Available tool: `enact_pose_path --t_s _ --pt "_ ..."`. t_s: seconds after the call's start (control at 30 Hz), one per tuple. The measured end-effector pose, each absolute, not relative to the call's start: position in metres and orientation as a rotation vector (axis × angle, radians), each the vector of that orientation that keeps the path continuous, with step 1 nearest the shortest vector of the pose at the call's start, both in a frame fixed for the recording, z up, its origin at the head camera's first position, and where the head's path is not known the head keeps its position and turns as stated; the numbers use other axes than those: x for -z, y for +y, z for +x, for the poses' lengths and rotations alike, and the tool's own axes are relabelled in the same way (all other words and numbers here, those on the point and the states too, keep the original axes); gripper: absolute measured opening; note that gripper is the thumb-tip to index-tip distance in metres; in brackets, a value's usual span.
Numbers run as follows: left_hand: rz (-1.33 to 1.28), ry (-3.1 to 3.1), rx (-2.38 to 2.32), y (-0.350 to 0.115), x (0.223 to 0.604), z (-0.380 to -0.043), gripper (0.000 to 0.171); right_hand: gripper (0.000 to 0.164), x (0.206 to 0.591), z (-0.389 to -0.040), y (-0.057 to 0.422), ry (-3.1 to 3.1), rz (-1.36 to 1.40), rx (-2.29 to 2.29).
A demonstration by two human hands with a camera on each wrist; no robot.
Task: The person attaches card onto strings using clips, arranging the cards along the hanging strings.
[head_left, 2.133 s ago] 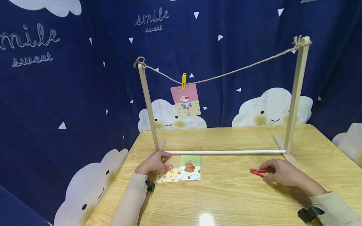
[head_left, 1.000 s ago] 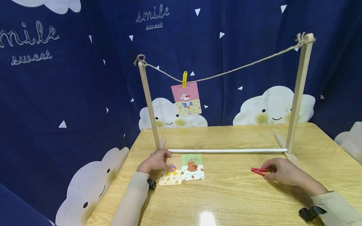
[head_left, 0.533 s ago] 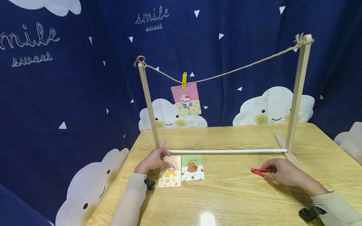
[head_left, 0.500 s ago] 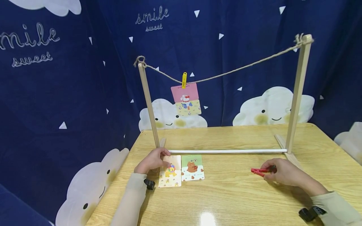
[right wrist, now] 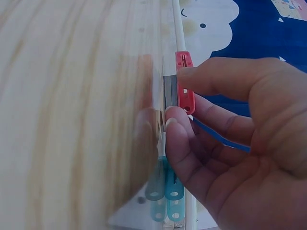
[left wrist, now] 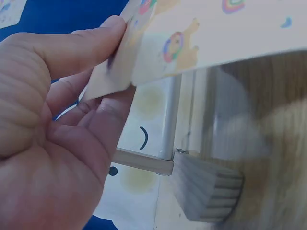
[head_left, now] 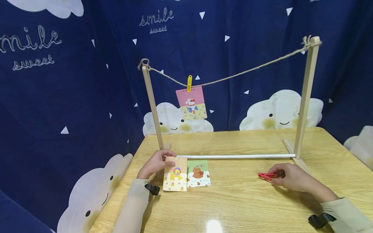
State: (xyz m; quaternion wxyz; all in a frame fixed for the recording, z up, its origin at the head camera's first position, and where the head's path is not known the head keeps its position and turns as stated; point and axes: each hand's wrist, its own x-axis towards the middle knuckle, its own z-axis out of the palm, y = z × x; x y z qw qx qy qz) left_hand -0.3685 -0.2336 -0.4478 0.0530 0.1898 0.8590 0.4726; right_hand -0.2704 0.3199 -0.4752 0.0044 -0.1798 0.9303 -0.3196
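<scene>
My left hand (head_left: 155,164) pinches the top left part of a peach card with a lion (head_left: 175,182) between thumb and fingers. The card's upper end is raised, and its lower end hangs above the table in the left wrist view. Beside it a green and white card with a bear (head_left: 198,173) lies flat. Over at the right, my right hand (head_left: 294,178) holds a red clothespin (right wrist: 185,86) between thumb and fingertips, low over the tabletop. A teal clothespin (right wrist: 173,184) shows close by those fingers in the right wrist view.
A rope (head_left: 247,72) sags between two wooden posts (head_left: 306,100), joined low down by a white rod (head_left: 233,156). On it a yellow clothespin (head_left: 189,83) holds a pink and yellow rabbit card (head_left: 190,97). Behind the wooden table (head_left: 247,207) hangs a blue curtain (head_left: 87,97).
My left hand has slid the lion card slightly toward me, then raised its upper end off the table. The right hand stays nearly in place with the red clothespin.
</scene>
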Motion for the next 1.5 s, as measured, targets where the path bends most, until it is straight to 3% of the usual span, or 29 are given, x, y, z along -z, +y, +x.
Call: enact_pose_path --t_s 0.53,1.5 --pt "0.569 2.651 -1.553 -0.230 0.439 -0.368 0.039 0.022 0.475 -0.271 0.318 2.917 -0.555 1.061" --pt "0.742 2.542 -1.639 -0.212 0.414 -0.361 0.026 0.020 0.469 -0.269 0.315 2.952 -0.559 1.150"
